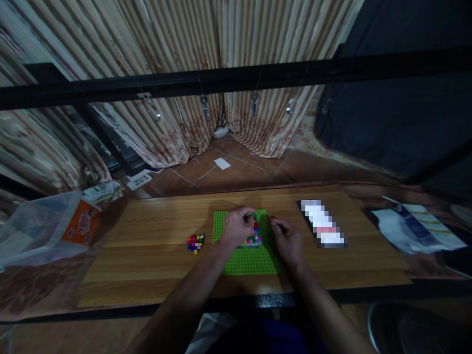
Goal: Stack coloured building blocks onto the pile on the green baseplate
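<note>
A green studded baseplate (250, 263) lies on the wooden table in front of me, with a low build of multicoloured bricks (254, 240) on it. Over the left part of that build is my left hand (238, 226), its thumb and fingers pinched together near the far side. Whatever sits in that pinch is too small to name. My right hand (288, 241) rests by the plate's right edge with its fingers curled and closed; their contents, if any, are hidden. Left of the plate is a small pile of loose coloured bricks (195, 243).
A phone-like dark slab with a blurred bright face (322, 223) lies on the wooden table (147, 246) to the right. Beyond the table's left end stands a clear plastic bin (40, 231) with an orange label. Packaging (418, 226) lies past the right end. A dark bar (184, 80) crosses beyond the table.
</note>
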Demonstrator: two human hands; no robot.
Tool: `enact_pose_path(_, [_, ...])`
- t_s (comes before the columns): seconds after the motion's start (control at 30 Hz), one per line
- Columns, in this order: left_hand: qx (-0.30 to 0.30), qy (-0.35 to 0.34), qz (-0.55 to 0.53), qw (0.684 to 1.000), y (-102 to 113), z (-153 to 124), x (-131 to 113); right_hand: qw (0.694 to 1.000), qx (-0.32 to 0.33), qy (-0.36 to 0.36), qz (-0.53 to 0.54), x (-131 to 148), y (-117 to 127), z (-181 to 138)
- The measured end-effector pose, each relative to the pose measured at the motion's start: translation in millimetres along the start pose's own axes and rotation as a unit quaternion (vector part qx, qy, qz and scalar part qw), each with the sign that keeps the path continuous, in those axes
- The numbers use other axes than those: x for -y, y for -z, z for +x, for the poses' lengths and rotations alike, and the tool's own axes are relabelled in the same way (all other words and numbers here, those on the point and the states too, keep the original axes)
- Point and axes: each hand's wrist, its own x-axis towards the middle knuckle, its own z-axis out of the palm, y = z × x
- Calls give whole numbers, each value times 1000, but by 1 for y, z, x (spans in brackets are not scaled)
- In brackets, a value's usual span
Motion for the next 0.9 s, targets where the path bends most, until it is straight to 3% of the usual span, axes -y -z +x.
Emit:
enact_pose_path(0.13, [0, -4, -3, 1000, 0, 0, 2, 994, 12, -54, 99, 17, -14, 10])
enact_pose_path(0.4, [-9, -13, -30, 999, -3, 0, 7, 983, 52, -92, 152, 44, -45, 20])
enact_pose_path(0.9, [5, 17, 3, 1000, -1, 1, 2, 965, 47, -133, 223, 43, -59, 16])
